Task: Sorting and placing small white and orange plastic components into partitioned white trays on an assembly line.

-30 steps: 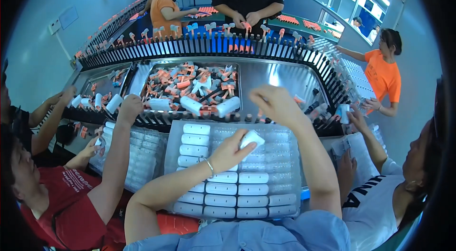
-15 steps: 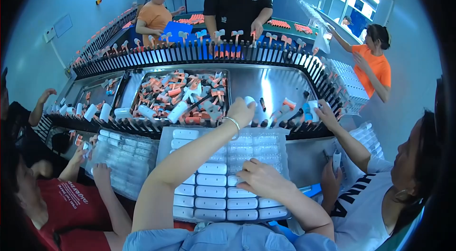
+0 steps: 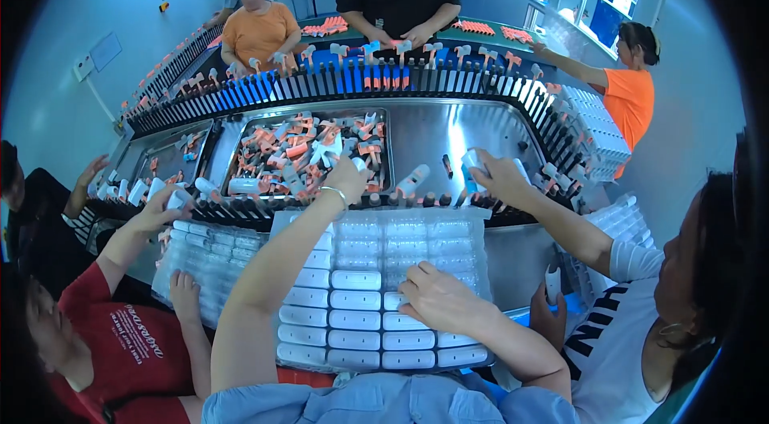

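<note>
My left hand [image 3: 344,180] is stretched forward over the near edge of a metal bin [image 3: 388,153] filled with white and orange plastic pieces [image 3: 298,153]. Its fingers curl down among the pieces, and I cannot tell whether they hold one. My right hand [image 3: 436,300] lies flat, fingers apart, on a clear plastic tray [image 3: 448,241]. The tray's near rows hold several white oblong parts [image 3: 356,320]; its far rows look unfilled.
A black slotted conveyor rail [image 3: 352,81] curves around the steel table. A person in red at my left reaches toward the rail beside another clear tray [image 3: 210,260]. At my right a person's hand [image 3: 498,175] holds a white piece. Three more people stand behind the conveyor.
My left hand has moved left from the rail to the bin of pieces. My right hand came down from the rail and now rests on the tray.
</note>
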Available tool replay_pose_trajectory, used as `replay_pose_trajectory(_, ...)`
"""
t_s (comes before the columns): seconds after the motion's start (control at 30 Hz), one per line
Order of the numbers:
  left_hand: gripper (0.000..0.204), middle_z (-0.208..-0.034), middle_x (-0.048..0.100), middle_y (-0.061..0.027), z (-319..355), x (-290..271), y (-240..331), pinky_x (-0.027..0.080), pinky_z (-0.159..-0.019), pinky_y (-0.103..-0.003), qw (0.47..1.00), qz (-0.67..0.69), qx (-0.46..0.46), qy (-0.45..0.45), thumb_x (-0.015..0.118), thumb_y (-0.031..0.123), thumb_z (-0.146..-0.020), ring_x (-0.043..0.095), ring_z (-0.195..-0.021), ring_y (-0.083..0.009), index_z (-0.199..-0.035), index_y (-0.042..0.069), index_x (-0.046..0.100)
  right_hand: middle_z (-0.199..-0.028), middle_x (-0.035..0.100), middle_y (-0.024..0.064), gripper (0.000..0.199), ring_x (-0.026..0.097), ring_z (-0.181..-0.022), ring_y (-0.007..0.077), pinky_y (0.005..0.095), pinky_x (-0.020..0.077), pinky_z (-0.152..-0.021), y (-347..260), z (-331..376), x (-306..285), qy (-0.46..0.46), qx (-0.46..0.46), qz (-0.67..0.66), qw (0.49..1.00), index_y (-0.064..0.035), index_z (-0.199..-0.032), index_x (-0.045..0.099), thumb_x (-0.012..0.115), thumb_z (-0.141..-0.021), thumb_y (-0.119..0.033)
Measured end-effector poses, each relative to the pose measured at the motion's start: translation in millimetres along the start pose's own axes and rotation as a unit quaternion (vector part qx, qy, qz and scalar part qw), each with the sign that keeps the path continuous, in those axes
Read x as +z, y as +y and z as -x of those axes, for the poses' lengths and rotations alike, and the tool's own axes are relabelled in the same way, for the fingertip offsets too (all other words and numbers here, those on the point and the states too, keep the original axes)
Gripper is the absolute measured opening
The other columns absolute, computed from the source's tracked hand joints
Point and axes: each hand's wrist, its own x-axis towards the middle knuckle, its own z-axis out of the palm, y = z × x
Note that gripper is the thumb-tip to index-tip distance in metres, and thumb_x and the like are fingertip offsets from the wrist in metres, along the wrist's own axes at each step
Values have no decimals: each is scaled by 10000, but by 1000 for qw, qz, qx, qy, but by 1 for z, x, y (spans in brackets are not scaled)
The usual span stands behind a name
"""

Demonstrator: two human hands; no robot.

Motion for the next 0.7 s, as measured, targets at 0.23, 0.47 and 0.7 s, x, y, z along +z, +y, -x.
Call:
replay_pose_trajectory(0.23, 589, -1003, 590, -235, 1, -52, -32, 506, -679, -384, 986, -60, -37, -150, 526, 388, -828, 620, -773, -287, -1204, -41, 380, -944, 559, 197, 347, 553, -902, 350, 407, 461, -775, 2, 9, -12, 17, 57, -137, 989, 14, -1109, 474, 582, -841, -178)
replay_pose_trajectory(0.47, 629, -1065, 567, -246, -1, -75, -124, 494, -764, -419, 993, -104, 10, -61, 540, 431, -818, 619, -899, -324, -1222, -23, 376, -926, 610, 208, 325, 603, -857, 379, 384, 473, -736, 53, 19, -48, 257, 224, -110, 934, -6, -1121, 520, 563, -866, -202)
replay_pose_trajectory(0.7, 235, -917, 574, -146, 85, -87, -34, 468, -674, -391, 958, 92, 231, 140, 597, 205, -832, 578, -809, -331, -953, 10, 545, -857, 599, 275, 344, 601, -813, 417, 422, 473, -679, 157, 38, -23, 330, 385, -23, 861, 67, -992, 530, 538, -869, -254)
